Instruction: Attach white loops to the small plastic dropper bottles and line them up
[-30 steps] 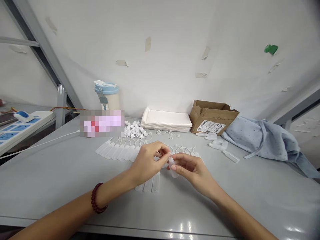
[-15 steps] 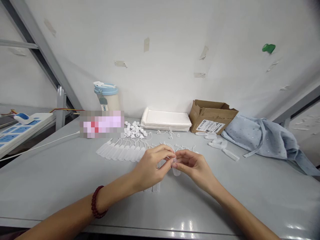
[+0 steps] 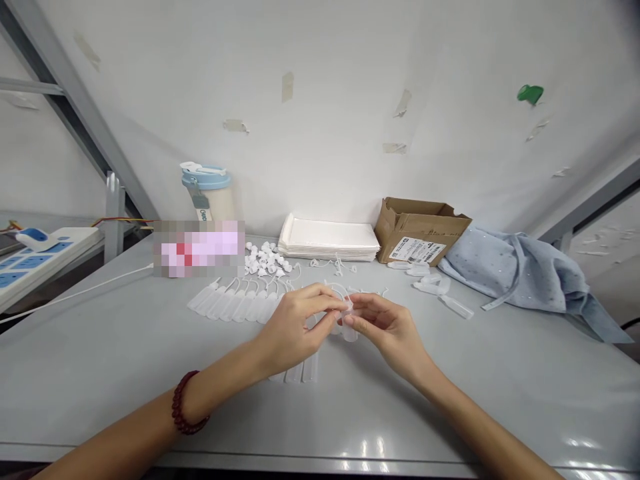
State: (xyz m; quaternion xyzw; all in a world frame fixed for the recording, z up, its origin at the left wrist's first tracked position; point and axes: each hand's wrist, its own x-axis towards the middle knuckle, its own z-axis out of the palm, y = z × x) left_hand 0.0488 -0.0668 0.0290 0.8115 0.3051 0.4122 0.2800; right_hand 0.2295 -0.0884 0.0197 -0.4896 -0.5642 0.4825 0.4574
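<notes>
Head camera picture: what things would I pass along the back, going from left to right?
Power strip → blue-lidded cup → stack of white trays → cardboard box → blue cloth.

Assembly workbench: rows of plastic vials (image 3: 235, 305), loose caps (image 3: 265, 259)

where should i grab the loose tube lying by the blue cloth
Pinch the tube across its middle from above: it lies flat on the table with its long sides free. The right hand is nearer, but it and the left hand both pinch a bottle.
</notes>
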